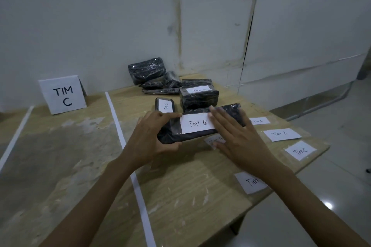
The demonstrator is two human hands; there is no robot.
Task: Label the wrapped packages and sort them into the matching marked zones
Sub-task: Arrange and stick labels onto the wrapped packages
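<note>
Head view: left hand [150,136] curled round the left end of the wrapped package [170,129], steadying it on the surface [180,186]. The right hand [239,140] lay flat, fingers [222,118] straight over the Tim B label [195,123], apparently pressing it down to stick. Spare labels [282,134] lay just right of those fingers; labelled packages [198,96] sat beyond them.

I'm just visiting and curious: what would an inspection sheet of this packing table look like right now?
Surface: worn wooden table, split by white tape strips.
Job's things: Tim B package in front; Tim A package and Tim C package behind it; unlabelled packages piled at the wall; loose labels at the right edge; TIM C sign on the left.
Clutter: nothing seen.
Hands: left hand grips the Tim B package's end; right hand lies flat on it, fingers straight.
Cables: nothing seen.
Surroundings: stained white wall, glossy floor.
</note>
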